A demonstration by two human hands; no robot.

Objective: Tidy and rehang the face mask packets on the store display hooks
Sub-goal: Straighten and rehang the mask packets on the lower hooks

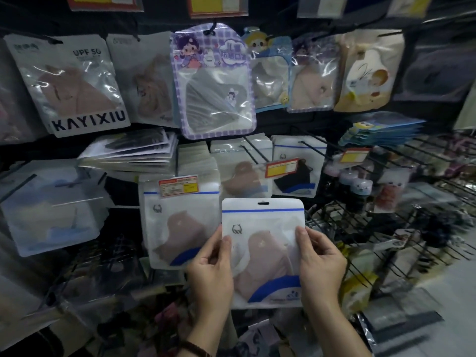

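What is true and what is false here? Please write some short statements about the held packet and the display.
1. The left hand and the right hand both hold one white packet by its sides. True.
2. The packet's hang hole is already on a hook. False: nothing passes through the hole.
3. The mask in this packet is black. False: it is pinkish beige.
4. A purple checked packet with a cartoon girl hangs above. True.
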